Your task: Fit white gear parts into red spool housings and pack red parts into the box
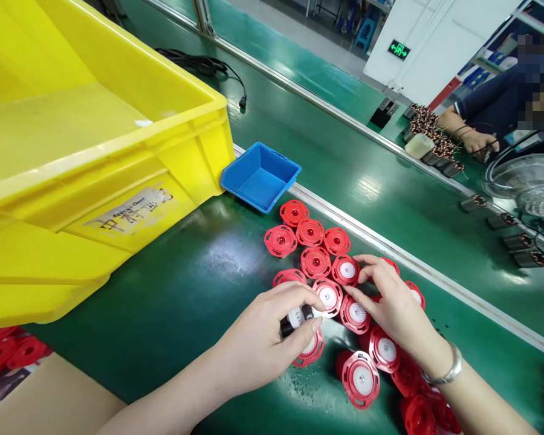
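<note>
My left hand [272,329] is closed round a small black-and-white cylinder [294,319], partly hidden by my fingers. Just past its fingertips stands a red round housing with a white toothed disc [327,296]. My right hand [392,302] has its thumb and fingers curved about the side of another red housing with a white disc [346,270]. Several similar housings stand around both hands, such as one in front [361,379]. Farther back, some red housings [316,261] show a dark red centre and no white disc.
A large yellow bin [163,157] fills the left, with a blue tray [259,175] by its corner. A metal rail [390,254] crosses the green bench. Across it, a co-worker's hand [478,142] is near copper-wound parts [428,130]. A black cable [194,63] lies behind the bin.
</note>
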A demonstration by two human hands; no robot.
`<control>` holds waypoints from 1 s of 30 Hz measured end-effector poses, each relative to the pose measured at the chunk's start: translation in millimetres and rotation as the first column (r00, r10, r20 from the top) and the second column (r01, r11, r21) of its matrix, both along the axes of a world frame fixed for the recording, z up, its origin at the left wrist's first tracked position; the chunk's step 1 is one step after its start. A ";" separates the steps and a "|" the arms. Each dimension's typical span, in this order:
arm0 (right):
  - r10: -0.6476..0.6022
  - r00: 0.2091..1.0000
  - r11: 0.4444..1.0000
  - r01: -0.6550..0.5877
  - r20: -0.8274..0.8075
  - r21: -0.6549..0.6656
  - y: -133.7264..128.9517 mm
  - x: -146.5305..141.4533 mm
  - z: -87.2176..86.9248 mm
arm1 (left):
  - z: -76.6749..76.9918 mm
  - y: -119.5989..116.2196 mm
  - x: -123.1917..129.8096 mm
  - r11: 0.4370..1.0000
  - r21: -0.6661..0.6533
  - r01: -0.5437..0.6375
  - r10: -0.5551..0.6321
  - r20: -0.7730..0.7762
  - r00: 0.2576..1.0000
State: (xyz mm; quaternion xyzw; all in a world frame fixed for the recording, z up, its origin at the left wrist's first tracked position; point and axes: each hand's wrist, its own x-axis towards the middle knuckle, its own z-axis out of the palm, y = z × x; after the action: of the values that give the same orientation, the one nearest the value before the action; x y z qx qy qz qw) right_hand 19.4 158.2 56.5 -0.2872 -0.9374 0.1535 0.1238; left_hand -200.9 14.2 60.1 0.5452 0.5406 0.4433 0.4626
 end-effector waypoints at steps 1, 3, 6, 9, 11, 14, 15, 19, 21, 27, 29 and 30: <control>-0.018 1.000 1.000 0.018 -0.007 -0.024 -0.2 0.0 -1.1 | 0.0 0.5 -0.2 1.000 0.001 -0.003 0.003 0.001 1.000; -0.047 0.999 0.998 0.047 -0.009 -0.045 -0.1 -0.1 -2.0 | 0.1 1.2 -0.6 1.000 0.005 -0.005 0.005 0.000 1.000; -0.048 0.999 0.998 0.049 0.015 -0.037 1.7 -0.8 -1.9 | -0.6 1.5 -0.9 1.000 0.010 -0.001 0.001 -0.005 1.000; -0.004 0.999 1.000 0.004 0.035 -0.005 2.8 -2.0 1.0 | -1.8 1.0 -0.4 1.000 0.021 -0.007 0.008 -0.010 1.000; 0.001 1.000 0.999 -0.002 0.023 0.050 0.2 -3.5 7.4 | -1.9 0.3 0.1 1.000 0.013 -0.021 0.021 0.004 1.000; 0.013 0.998 0.998 -0.009 -0.056 0.067 -10.7 -8.8 24.8 | -0.8 -0.9 0.2 0.998 -0.055 -0.029 0.034 0.097 0.995; 0.052 0.995 0.999 -0.051 -0.086 0.018 -15.6 -11.7 31.4 | -0.3 -1.2 0.1 0.997 -0.077 -0.026 0.037 0.147 0.988; 0.306 0.943 0.911 -0.331 -0.134 -0.247 -33.2 -28.4 49.6 | 1.2 -1.9 -1.0 0.994 -0.104 0.027 0.017 0.394 0.919; 0.376 0.918 0.877 -0.397 -0.128 -0.270 -37.2 -36.0 51.1 | 0.9 -2.3 -1.6 0.992 -0.111 0.056 0.006 0.492 0.870; 0.482 0.855 0.840 -0.514 -0.192 -0.176 -37.0 -38.8 47.1 | -1.9 -3.2 -0.1 0.958 -0.142 0.249 -0.068 0.731 0.679; 0.452 0.851 0.855 -0.498 -0.266 -0.142 -36.4 -36.8 48.0 | -0.6 -2.8 -1.7 0.959 -0.142 0.247 -0.053 0.763 0.644; 0.400 0.859 0.878 -0.459 -0.320 -0.133 -35.8 -36.3 48.6 | 1.0 -2.7 -4.2 0.965 -0.155 0.210 -0.018 0.762 0.647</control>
State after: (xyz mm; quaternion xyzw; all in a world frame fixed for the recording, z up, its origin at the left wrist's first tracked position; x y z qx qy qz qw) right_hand -17.0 122.4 105.0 -0.0560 -0.9293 0.3123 0.1889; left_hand -205.0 11.5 61.1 0.2873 0.3111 0.5336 0.7320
